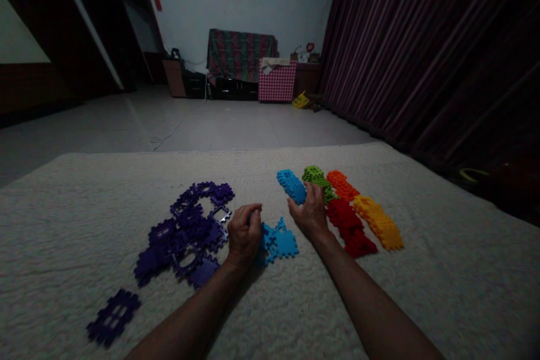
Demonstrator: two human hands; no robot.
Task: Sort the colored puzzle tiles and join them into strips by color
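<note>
My left hand (244,234) is closed, its fingers curled round a blue interlocking tile that shows only as a sliver by the thumb. Right beside it, several loose light-blue tiles (286,242) lie flat on the quilted cover. With thumb and fingers on either side, my right hand (311,212) clasps the near end of a leaning row of blue tiles (290,184). Past those fingers is a green row (317,179), partly hidden. A red row (348,226) lies close to the right wrist.
Orange tiles (342,184) and a yellow row (378,221) lie at the right. A heap of purple tiles (189,225) spreads left of my left hand, with one purple window tile (113,316) apart nearer me. Beyond the cover's far edge are floor, low cabinets (234,90) and a curtain (379,39).
</note>
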